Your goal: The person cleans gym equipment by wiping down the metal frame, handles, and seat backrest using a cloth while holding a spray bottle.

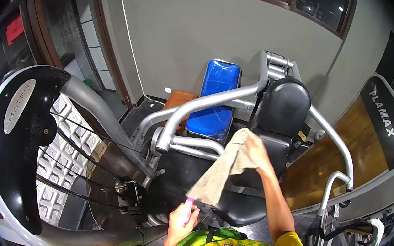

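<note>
Currently, left hand (183, 219) curls closed around a pink-and-white object (186, 211), low centre; right hand (256, 151) grips the upper end of a beige cloth (226, 168), which hangs slanting down toward the left hand, before the black seat (239, 208).

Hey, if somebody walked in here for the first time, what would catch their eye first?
Probably the bright blue pad near the grey wall, behind the silver machine bars. Next, the beige cloth in the right hand, with a slim pink-and-white item in the left hand. The big black MATRIX housing dominates the left side.
</note>
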### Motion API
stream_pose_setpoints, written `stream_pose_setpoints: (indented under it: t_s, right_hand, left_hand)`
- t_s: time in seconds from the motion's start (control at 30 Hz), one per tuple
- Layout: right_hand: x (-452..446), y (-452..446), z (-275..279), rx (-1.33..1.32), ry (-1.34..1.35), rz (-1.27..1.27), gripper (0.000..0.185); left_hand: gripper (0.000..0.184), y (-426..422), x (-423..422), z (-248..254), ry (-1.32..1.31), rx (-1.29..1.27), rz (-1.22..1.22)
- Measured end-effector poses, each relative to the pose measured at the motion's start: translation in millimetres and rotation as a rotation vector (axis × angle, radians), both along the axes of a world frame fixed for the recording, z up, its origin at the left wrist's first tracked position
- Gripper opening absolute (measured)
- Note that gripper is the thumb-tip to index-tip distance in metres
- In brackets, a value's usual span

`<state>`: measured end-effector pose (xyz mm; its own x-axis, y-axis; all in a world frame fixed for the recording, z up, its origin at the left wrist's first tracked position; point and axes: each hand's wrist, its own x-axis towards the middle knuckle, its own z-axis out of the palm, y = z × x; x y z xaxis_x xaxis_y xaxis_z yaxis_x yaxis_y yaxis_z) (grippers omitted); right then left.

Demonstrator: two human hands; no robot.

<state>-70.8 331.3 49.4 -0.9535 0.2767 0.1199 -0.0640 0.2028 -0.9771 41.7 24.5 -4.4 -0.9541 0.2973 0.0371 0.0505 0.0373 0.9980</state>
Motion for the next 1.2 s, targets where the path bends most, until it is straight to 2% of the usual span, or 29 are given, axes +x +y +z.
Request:
stream_pose_setpoints:
  t_s: [0.07,0.1,0.13,0.2,0.27,0.33,0.37,0.4,0.5,0.6,0.67,0.73,0.8,0.83,0.97,1.0,1.07,1.13,1.2]
  right_hand:
    - [-15.6,-3.1,-23.7,0.423,0.017,-0.064,0.03]
    - [-18.7,-8.6,-28.6,0.423,0.062,-0.082,0.028]
    - [-22.6,-8.4,-38.1,0.608,0.155,-0.151,0.024]
    - [-19.3,-12.3,-44.4,0.798,0.061,-0.218,0.02]
    - [-10.6,-30.7,-34.8,0.521,0.027,-0.281,0.031]
    - [-1.0,-40.1,-43.1,0.453,0.186,-0.202,0.036]
    - [7.9,-45.7,-46.2,0.445,0.116,-0.106,0.042]
    - [16.2,-58.9,-45.1,0.613,0.168,-0.128,0.047]
    - [24.7,-78.2,-43.2,0.611,0.102,-0.184,0.054]
    - [17.9,-71.7,-52.3,0.557,0.008,-0.188,0.054]
    - [14.6,-63.5,-54.8,0.641,0.024,-0.26,0.046]
    - [20.0,-62.1,-39.6,0.602,-0.042,-0.279,0.04]
    - [25.3,-58.8,-30.6,0.427,0.136,-0.341,0.037]
    - [27.8,-58.5,-19.9,0.246,0.235,-0.322,0.033]
    - [31.9,-49.1,1.7,0.061,0.239,-0.274,0.035]
    - [30.3,-50.9,0.8,0.194,0.238,-0.28,0.033]
    - [26.9,-55.5,-9.4,0.258,0.064,-0.175,0.034]
    - [17.6,-65.0,-43.1,0.269,0.189,-0.235,0.044]
    - [17.6,-74.9,-52.0,0.364,0.294,-0.278,0.052]
  left_hand:
    - [0.012,-0.1,1.9,-1.0,0.012,-0.01,0.012]
    - [0.012,0.0,3.2,-0.7,0.01,-0.012,0.013]
    - [0.012,0.2,3.9,-0.5,0.01,-0.014,0.014]
    - [0.012,0.2,5.0,-0.9,0.007,-0.015,0.027]
    - [0.012,-0.3,5.9,-2.2,0.0,-0.016,0.042]
    - [0.012,-0.8,5.8,-4.3,0.026,-0.046,0.047]
    - [0.012,-0.8,5.8,-5.8,0.024,-0.045,0.049]
    - [0.012,-0.8,5.8,-7.3,0.026,-0.054,0.051]
    - [0.012,1.3,6.6,-9.2,0.031,-0.07,0.044]
    - [0.011,3.3,7.5,-7.4,0.029,-0.067,0.041]
    - [0.011,3.2,8.7,-5.6,0.023,-0.058,0.041]
    - [0.011,3.2,9.2,-5.0,0.047,-0.076,0.047]
    - [0.011,2.4,7.7,-6.3,0.05,-0.085,0.052]
    - [0.011,2.4,8.3,-7.1,0.051,-0.096,0.052]
    - [0.011,6.2,8.2,-7.6,0.0,-0.07,0.052]
    - [0.011,7.2,8.5,-10.5,-0.003,-0.061,0.048]
    - [0.012,9.1,9.5,-12.6,-0.006,-0.052,0.043]
    - [0.012,11.5,9.9,-12.6,0.022,-0.056,0.034]
    - [0.012,13.8,9.9,-11.5,0.016,-0.055,0.032]
